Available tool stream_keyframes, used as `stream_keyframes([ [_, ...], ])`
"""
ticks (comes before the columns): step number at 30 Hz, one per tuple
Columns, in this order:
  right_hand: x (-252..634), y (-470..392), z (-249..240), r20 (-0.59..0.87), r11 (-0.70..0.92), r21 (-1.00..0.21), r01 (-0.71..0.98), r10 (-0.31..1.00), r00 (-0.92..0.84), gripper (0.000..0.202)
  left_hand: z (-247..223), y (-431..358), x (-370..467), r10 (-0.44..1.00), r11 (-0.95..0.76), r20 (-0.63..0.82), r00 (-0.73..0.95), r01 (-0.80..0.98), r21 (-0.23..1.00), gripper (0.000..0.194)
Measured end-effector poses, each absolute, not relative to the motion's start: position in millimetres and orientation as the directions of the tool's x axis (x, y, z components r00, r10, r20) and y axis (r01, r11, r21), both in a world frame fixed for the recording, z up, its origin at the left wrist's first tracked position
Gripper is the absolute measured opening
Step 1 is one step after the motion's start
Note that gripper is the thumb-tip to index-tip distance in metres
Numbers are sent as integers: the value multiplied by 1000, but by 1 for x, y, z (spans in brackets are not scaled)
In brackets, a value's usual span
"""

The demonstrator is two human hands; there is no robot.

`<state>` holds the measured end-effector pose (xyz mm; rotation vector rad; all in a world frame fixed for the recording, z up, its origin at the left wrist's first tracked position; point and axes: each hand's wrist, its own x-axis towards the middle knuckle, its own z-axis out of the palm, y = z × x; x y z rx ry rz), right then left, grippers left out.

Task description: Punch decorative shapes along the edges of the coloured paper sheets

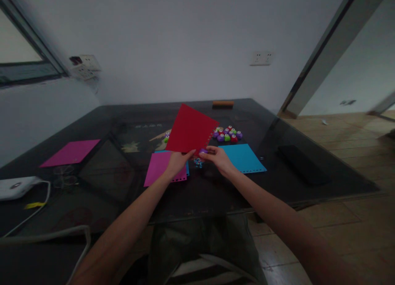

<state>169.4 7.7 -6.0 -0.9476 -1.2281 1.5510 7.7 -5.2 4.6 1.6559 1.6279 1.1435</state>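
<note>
One red sheet (193, 128) of smooth, plain paper, punched with a row of holes along its right side, is held tilted above the table (197, 198), nearer the near edge than the far one. The left hand (178, 161) pinches its lower edge between thumb and fingers; the right hand (217, 157) pinches a rounded purple piece (203, 151) at the sheet's lower right corner. Flat pink paper (159, 167) and blue paper (242, 157), both hole-edged, lie towards the near edge, with bulbous, big-eyed figures (227, 135) clustered beyond, towards the far edge
</note>
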Motion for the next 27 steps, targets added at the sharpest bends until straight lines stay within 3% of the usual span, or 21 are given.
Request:
stream_keyframes([
  [17,170,7,-5,2,-56,-982,-182,953,-304,34,1,-5,6,975,-147,208,-76,484,863,24],
  [22,170,8,-6,15,-45,-981,-189,953,-304,34,0,-4,6,985,-94,154,-79,501,860,26],
  [27,170,8,-7,16,-42,-981,-188,956,-294,31,0,-3,5,972,-137,219,-86,549,825,23],
])
